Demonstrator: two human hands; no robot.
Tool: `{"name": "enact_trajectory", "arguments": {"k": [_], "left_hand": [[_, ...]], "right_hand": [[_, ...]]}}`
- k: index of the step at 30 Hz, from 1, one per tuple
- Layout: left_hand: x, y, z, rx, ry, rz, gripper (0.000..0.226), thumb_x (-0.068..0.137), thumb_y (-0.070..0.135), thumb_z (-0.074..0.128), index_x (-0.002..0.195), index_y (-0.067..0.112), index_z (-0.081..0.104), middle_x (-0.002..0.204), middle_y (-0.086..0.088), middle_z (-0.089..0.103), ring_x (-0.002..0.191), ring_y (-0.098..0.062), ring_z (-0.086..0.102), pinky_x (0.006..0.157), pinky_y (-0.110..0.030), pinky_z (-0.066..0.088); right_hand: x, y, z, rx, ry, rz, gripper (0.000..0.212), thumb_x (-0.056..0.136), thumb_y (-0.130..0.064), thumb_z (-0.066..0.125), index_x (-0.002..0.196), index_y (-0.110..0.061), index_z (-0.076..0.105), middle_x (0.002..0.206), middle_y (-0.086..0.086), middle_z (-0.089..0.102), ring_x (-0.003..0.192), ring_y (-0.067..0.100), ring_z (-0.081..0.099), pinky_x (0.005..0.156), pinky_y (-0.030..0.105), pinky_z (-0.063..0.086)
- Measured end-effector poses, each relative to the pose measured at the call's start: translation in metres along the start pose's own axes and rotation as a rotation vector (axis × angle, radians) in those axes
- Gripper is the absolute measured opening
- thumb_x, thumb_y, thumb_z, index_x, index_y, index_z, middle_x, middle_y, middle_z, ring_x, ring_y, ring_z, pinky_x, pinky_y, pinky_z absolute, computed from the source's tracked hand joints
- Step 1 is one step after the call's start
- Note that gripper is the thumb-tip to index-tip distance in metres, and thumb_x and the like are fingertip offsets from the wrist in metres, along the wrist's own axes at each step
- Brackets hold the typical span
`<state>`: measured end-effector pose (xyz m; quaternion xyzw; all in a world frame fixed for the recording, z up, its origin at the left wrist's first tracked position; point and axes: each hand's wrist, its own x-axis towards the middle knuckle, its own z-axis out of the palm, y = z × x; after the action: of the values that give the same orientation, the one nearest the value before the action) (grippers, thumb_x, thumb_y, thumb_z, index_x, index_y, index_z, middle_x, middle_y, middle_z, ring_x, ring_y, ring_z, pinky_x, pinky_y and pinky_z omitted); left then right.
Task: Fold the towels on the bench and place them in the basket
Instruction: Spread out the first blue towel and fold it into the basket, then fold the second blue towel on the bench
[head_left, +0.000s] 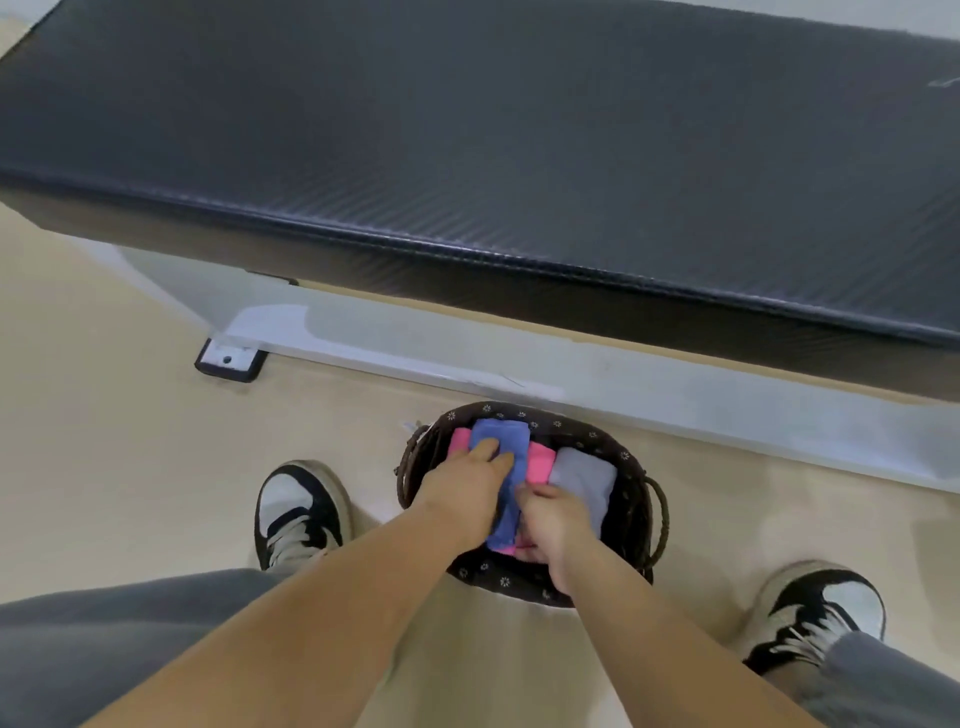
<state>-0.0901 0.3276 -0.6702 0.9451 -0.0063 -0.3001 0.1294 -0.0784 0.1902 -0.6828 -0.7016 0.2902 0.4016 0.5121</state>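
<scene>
Lower centre of the frame, the basket holds the blue towel over a pink towel, beside a grey towel. The left hand presses it with flat fingers; the right hand curls at its edge, grip unclear. A careless withdrawal could drag the fold open

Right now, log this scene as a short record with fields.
basket: wicker, on the floor before the bench
towels: blue towel over pink towel, grey towel beside them
left hand: pressing flat on blue towel
right hand: fingers curled at blue towel's edge, grip unclear
bench: no towel in view
</scene>
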Motion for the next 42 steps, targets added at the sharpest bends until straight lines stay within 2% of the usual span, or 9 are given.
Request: {"name": "enact_trajectory", "arguments": {"k": [4,11,15,18,23,28,33,38,42], "left_hand": [[0.007,-0.002,0.005,0.051,-0.015,-0.035,0.083,0.090,0.015,0.068,0.160,0.028,0.027,0.164,0.004,0.023,0.127,-0.031,0.051,0.092,-0.041,0.054],[0.000,0.011,0.006,0.116,-0.127,-0.121,0.088,0.096,0.016,0.062,0.165,0.028,0.008,0.173,0.006,-0.004,0.132,-0.035,0.053,0.098,-0.046,0.054],[-0.022,0.019,-0.020,0.361,-0.079,-0.069,0.072,0.094,0.021,0.065,0.157,0.025,0.031,0.161,-0.004,0.034,0.132,-0.034,0.049,0.104,-0.046,0.045],[-0.043,0.034,-0.053,0.488,-0.046,-0.010,0.060,0.091,0.018,0.067,0.146,0.020,0.044,0.143,-0.008,0.052,0.131,-0.032,0.048,0.109,-0.045,0.040],[-0.088,0.087,-0.114,0.264,0.066,0.265,0.016,0.097,0.015,0.050,0.109,0.022,0.058,0.117,-0.005,0.066,0.108,-0.030,0.064,0.086,-0.043,0.054],[-0.131,0.154,-0.164,0.159,0.232,0.452,0.033,0.101,0.026,0.048,0.131,0.023,0.062,0.121,-0.001,0.068,0.108,-0.027,0.063,0.086,-0.038,0.052],[-0.153,0.219,-0.211,-0.105,0.391,0.513,0.029,0.098,0.031,0.057,0.126,0.028,0.064,0.118,0.010,0.069,0.094,-0.015,0.065,0.088,-0.033,0.054],[-0.159,0.289,-0.235,-0.396,0.439,0.574,0.033,0.099,0.026,0.063,0.132,0.028,0.064,0.117,0.013,0.068,0.092,-0.004,0.067,0.083,-0.019,0.052],[-0.151,0.349,-0.250,-0.444,0.444,0.619,0.027,0.098,0.024,0.064,0.125,0.027,0.068,0.114,0.014,0.070,0.095,-0.004,0.066,0.086,-0.021,0.053]], "right_hand": [[0.004,-0.002,-0.011,-0.137,0.108,-0.080,0.028,0.094,-0.012,0.049,0.072,-0.016,0.065,0.062,0.006,0.053,0.062,0.025,0.046,0.060,0.034,0.039],[-0.022,-0.023,-0.030,-0.250,0.035,-0.153,0.024,0.095,-0.018,0.049,0.090,-0.007,0.070,0.096,0.026,0.073,0.085,0.034,0.069,0.089,0.052,0.059],[-0.057,-0.039,-0.054,-0.338,0.051,-0.283,0.020,0.088,-0.024,0.050,0.070,-0.020,0.055,0.075,0.009,0.060,0.069,0.022,0.053,0.064,0.036,0.047],[-0.097,-0.056,-0.077,-0.454,0.072,-0.348,0.020,0.085,-0.028,0.050,0.066,-0.023,0.057,0.071,0.003,0.056,0.070,0.020,0.050,0.066,0.034,0.043],[-0.180,-0.104,-0.122,-0.854,-0.029,-0.410,0.028,0.098,-0.030,0.055,0.089,-0.007,0.067,0.087,0.013,0.064,0.075,0.027,0.057,0.066,0.031,0.049],[-0.276,-0.144,-0.175,-1.260,-0.002,-0.424,0.043,0.101,-0.052,0.046,0.127,-0.024,0.066,0.119,0.005,0.072,0.107,0.028,0.070,0.092,0.040,0.056],[-0.332,-0.154,-0.249,-1.059,0.117,-0.574,0.034,0.099,-0.053,0.051,0.114,-0.029,0.069,0.105,0.000,0.074,0.098,0.019,0.072,0.088,0.040,0.060],[-0.342,-0.142,-0.314,-0.598,0.572,-0.846,0.030,0.098,-0.032,0.055,0.077,-0.013,0.067,0.076,0.015,0.070,0.074,0.031,0.069,0.074,0.047,0.060],[-0.353,-0.139,-0.347,-0.227,0.831,-0.884,0.020,0.094,-0.037,0.058,0.103,-0.020,0.054,0.087,0.003,0.066,0.078,0.018,0.065,0.066,0.036,0.053]]}}
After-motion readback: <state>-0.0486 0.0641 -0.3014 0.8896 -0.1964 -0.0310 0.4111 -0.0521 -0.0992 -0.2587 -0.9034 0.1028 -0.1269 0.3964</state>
